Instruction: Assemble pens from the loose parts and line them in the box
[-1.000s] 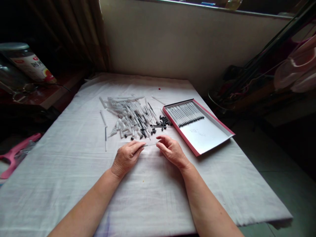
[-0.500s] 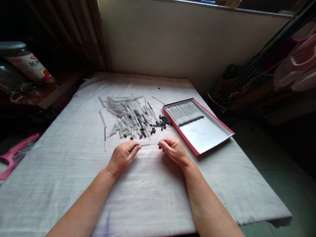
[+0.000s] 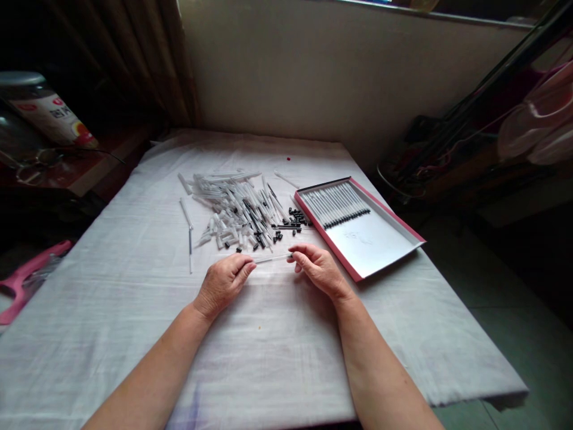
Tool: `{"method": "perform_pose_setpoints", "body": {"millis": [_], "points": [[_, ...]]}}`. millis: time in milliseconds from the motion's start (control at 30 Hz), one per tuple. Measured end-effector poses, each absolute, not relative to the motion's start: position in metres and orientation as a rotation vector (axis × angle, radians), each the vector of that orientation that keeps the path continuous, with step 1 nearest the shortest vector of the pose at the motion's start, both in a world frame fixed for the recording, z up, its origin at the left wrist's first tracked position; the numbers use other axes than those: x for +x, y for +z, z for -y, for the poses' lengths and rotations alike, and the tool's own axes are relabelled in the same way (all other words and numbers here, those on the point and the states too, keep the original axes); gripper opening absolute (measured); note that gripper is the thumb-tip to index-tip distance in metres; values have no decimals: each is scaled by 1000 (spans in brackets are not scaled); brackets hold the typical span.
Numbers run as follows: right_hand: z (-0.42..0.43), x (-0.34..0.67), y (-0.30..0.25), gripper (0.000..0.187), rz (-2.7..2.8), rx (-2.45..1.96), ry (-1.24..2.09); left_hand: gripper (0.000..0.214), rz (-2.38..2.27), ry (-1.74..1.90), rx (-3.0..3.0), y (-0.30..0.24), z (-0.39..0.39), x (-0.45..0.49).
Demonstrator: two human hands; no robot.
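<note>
Compared with half a second ago, the right hand (image 3: 319,270) is sitting slightly higher in view, while the left hand (image 3: 226,280) is staying nearly in place. Both are holding one thin clear tube (image 3: 272,258) roughly level over the bench (image 3: 250,370). The left hand is closing thumb and fingers on one end; the right hand is pinching the other, its fingers loosely curled, with a small dark piece (image 3: 290,256) showing at the fingertips.

Just beyond, a heap of clear and dark pen parts (image 3: 242,200) is spreading over the cloth, with loose black plugs (image 3: 298,218) lying at its right side. Left of the heap, two slim tubes (image 3: 185,214) are lying almost end to end.

On the right, a shallow pink-edged box (image 3: 394,245) is holding a row of pens (image 3: 333,203) in its far part, black ends pointing nearer; its side wall is standing between that row and the right hand. Farther left, a labelled jar (image 3: 54,113) is standing on a dark surface.
</note>
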State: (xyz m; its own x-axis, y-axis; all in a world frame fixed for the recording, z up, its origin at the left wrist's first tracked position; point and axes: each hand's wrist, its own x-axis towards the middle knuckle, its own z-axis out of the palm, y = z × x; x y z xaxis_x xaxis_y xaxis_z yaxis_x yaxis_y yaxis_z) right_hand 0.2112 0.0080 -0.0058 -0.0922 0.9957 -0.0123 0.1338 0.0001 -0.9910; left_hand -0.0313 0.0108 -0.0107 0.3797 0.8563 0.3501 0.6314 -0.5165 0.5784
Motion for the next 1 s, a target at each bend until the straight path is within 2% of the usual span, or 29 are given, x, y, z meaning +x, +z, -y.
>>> {"method": "perform_pose_setpoints", "body": {"millis": [1000], "points": [[-7,213,-4,25,1445,-1315,1237,28,-1313,845,2296,-16,-11,-33]]}}
